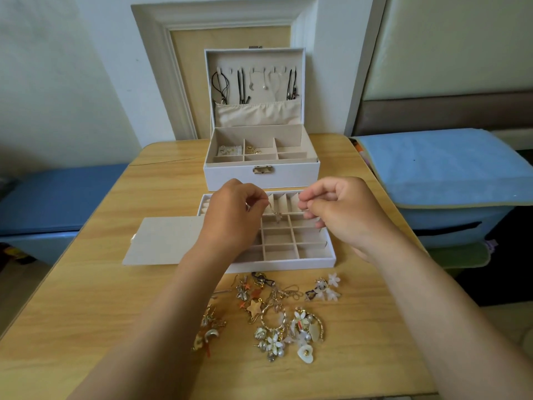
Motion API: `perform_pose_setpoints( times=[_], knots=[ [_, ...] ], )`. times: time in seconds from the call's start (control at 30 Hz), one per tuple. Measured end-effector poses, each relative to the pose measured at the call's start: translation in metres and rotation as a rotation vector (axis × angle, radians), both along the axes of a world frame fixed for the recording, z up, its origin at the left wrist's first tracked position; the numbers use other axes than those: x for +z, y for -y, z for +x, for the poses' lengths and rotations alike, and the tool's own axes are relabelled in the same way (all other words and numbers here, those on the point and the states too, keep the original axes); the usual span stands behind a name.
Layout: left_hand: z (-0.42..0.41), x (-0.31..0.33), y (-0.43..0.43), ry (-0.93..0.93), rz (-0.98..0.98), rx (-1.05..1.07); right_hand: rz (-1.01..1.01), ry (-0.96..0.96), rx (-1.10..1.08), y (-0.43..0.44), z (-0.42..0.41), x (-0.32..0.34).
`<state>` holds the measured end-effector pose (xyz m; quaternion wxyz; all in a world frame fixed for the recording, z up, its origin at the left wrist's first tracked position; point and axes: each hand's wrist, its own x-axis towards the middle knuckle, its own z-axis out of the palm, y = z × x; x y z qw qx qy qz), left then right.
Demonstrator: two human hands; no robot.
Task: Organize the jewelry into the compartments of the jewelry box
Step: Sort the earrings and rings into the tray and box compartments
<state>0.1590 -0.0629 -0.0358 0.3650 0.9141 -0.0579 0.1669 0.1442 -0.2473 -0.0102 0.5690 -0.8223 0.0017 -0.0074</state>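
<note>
Fingertips of the left hand [230, 217] and right hand [343, 209] are pinched together on a fine necklace [274, 213]. It runs left to right between them, and its small pendant [278, 217] sags midway. It hangs over the far compartments of the divided tray [288, 265] at mid-table [86, 298]. Loose jewelry [277, 316] lies toward the near edge.

The jewelry box [261, 174] stands at the back of the table [86, 298]. The tray [288, 265] lies in front of it, with a flat board [164, 241] on its left and loose jewelry [277, 316] nearer still. The left hand [230, 215] and right hand [343, 209] hold a chain [278, 216] above the tray.
</note>
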Motion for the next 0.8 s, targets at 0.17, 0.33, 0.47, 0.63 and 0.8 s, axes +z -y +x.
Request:
perform_pose_setpoints(
  times=[0.17,0.33,0.47,0.63,0.8],
  knots=[
    [0.004,-0.004,0.003,0.065,0.12,-0.011,0.0,0.006,-0.001,-0.001,0.0,0.0],
    [0.003,-0.008,0.008,0.014,0.16,-0.026,0.009,0.003,0.004,-0.001,0.0,0.001],
    [0.003,-0.008,0.011,-0.046,0.119,-0.004,0.013,0.009,0.009,-0.001,0.0,0.003],
    [0.002,-0.006,0.011,-0.093,0.16,0.0,0.016,0.001,0.014,-0.002,0.0,0.002],
    [0.001,-0.001,0.008,-0.152,0.296,-0.115,0.023,0.004,0.024,-0.002,0.0,0.001]
  ],
)
